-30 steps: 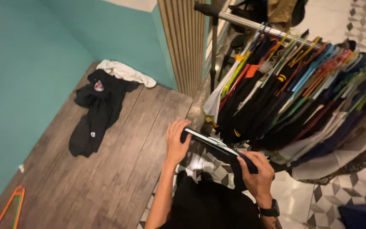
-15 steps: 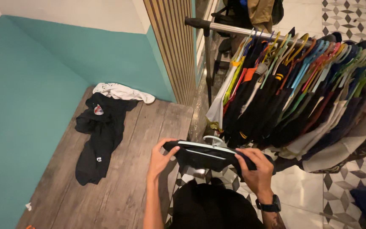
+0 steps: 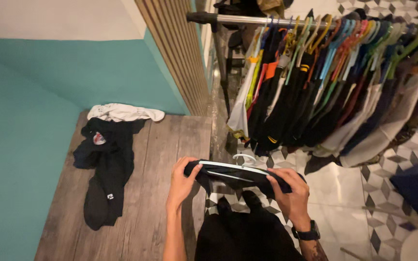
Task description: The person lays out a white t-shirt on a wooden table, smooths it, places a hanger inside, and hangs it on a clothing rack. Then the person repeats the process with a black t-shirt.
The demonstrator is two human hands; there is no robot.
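Observation:
I hold a black garment (image 3: 233, 176) with thin white stripes, stretched flat on a white hanger whose hook (image 3: 244, 157) pokes out at the top. My left hand (image 3: 182, 181) grips its left end and my right hand (image 3: 291, 191), with a black watch on the wrist, grips its right end. The rest of the black garment hangs down in front of me. It is held above the edge of a wooden platform (image 3: 160, 159).
A clothes rail (image 3: 267, 20) packed with dark and light garments on coloured hangers stands at the right. On the platform lie a black shirt (image 3: 107, 169) and a white cloth (image 3: 124, 112). Teal walls enclose the left; a slatted wooden panel (image 3: 177, 53) stands behind. Patterned tiles cover the floor.
The view has lifted, showing more of the wall and rail. The garment has levelled out between my hands, and my hands have moved slightly lower and closer to me.

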